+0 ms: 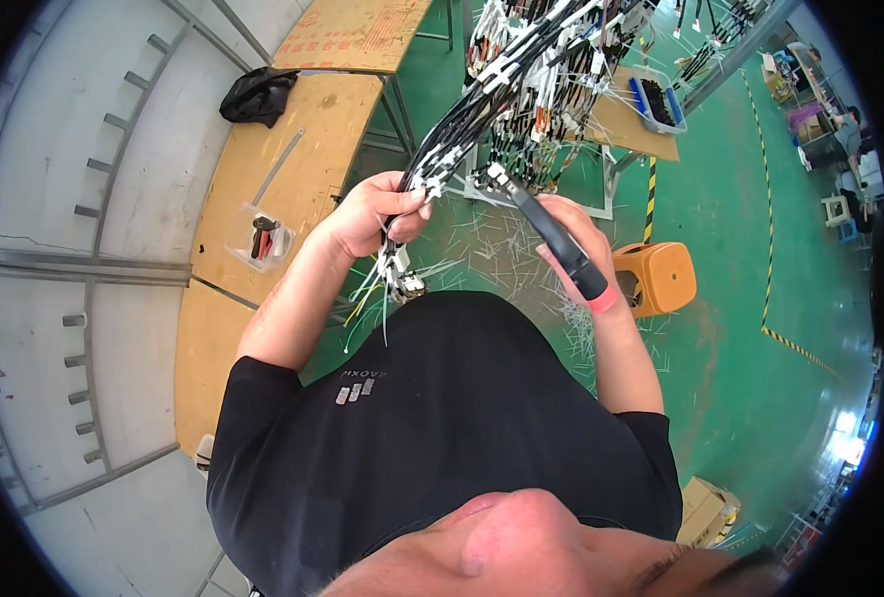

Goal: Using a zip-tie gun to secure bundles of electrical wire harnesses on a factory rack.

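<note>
My left hand (379,211) is closed around a thick bundle of black and white cables (454,127), near its lower end. Below that hand, loose wire ends with white connectors (398,267) and thin yellow-green strands hang in front of my shirt. In my right hand (579,237) is a black cable tie gun (559,244) with a pinkish-red end at the wrist. Its nose points up and left, close to the bundle. White cable ties sit at several places along the cables. My fingers on the gun's far side are partly hidden.
More wire harnesses (551,90) hang ahead on a frame. To the left, a wooden table (307,109) bears a black bag (260,96) and a clear tray (260,242). An orange stool (666,277) stands at right. Tie scraps litter the green floor; a blue-edged bin (658,103) sits ahead right.
</note>
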A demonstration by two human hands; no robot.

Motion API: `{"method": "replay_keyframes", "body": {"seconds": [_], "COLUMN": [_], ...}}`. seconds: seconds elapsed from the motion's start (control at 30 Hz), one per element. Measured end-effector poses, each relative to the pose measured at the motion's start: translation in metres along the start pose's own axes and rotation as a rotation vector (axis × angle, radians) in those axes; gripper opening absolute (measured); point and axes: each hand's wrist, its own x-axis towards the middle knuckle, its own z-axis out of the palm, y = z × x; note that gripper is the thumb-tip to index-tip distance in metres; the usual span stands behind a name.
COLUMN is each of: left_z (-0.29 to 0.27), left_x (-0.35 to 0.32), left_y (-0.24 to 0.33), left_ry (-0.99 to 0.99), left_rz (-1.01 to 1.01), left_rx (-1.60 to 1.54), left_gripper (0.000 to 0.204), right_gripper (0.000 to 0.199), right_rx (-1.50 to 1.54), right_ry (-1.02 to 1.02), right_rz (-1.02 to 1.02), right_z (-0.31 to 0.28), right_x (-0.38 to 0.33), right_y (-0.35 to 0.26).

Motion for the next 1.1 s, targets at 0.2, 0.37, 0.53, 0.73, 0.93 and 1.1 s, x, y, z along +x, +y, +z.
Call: {"method": "replay_keyframes", "body": {"seconds": [0.2, 0.37, 0.53, 0.73, 0.93, 1.1], "left_z": [0.003, 0.003, 0.010, 0.014, 0.029, 0.030], "left_x": [0.000, 0.000, -0.002, 0.001, 0.000, 0.002], "left_y": [0.007, 0.002, -0.004, -0.012, -0.014, -0.020], "left_ry": [-0.133, -0.055, -0.012, 0.039, -0.016, -0.043], "left_rz": [-0.024, 0.039, 0.110, 0.056, 0.094, 0.103], "left_rx": [0.007, 0.120, 0.070, 0.137, 0.248, 0.287], "left_gripper": [0.034, 0.043, 0.044, 0.045, 0.042, 0.028], "right_gripper": [0.048, 0.047, 0.050, 0.048, 0.043, 0.046], "right_rx": [0.174, 0.271, 0.225, 0.791, 0.663, 0.698], "right_ry": [-0.157, -0.038, -0.068, -0.059, -0.129, -0.269], "right_rz": [0.245, 0.147, 0.050, 0.062, 0.271, 0.258], "right_z": [0.013, 0.018, 0.005, 0.028, 0.032, 0.032], "right_x": [0.001, 0.000, 0.005, 0.023, 0.029, 0.036], "right_y": [0.010, 0.009, -0.011, -0.056, -0.059, -0.063]}}
